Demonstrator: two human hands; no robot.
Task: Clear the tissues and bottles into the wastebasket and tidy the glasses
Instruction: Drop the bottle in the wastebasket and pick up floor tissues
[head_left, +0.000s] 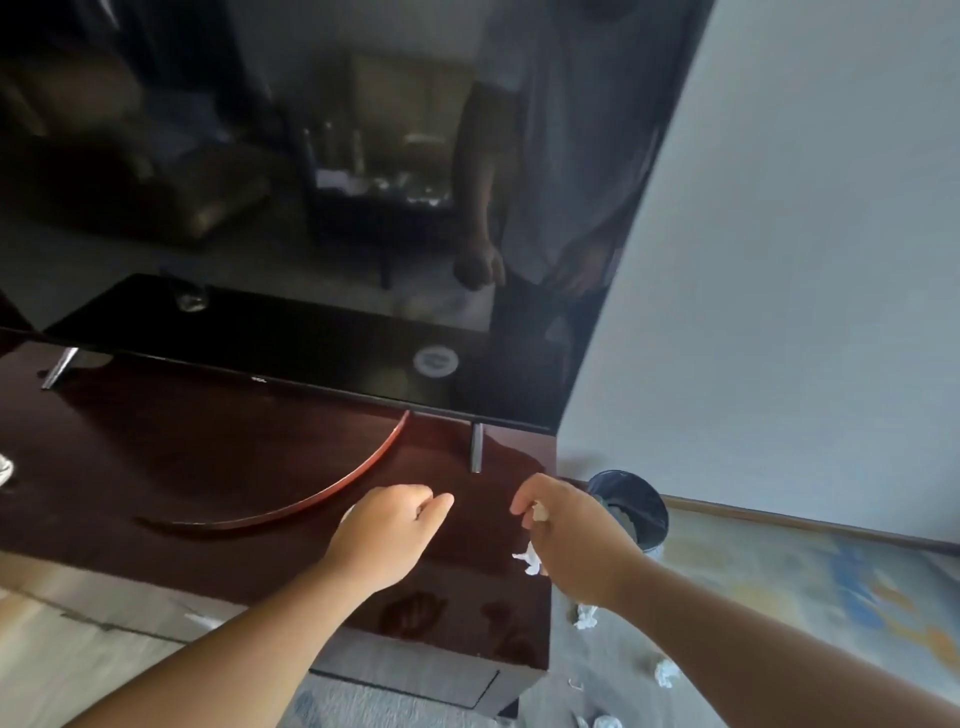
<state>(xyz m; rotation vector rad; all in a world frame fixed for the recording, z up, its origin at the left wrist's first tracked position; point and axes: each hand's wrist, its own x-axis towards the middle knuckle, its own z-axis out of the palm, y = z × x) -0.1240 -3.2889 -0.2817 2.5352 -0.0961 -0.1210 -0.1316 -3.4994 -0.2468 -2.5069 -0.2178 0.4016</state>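
My right hand (566, 540) hovers over the right end of the dark wooden TV cabinet (208, 467) and grips a crumpled white tissue (530, 560), which pokes out below and between the fingers. My left hand (395, 530) is over the cabinet top just to its left, fingers curled. A sliver of a second white tissue (347, 514) shows at that hand's left edge. The dark round wastebasket (644, 499) stands on the floor just past the cabinet's right end, behind my right hand. No bottles or glasses show clearly.
A large TV (311, 208) stands on the cabinet on metal feet (476, 447). Crumpled tissues lie on the carpet at the cabinet's right (587, 617), (666, 673), (605, 722). Another white wad (5, 467) sits at the far left of the cabinet. A grey wall rises on the right.
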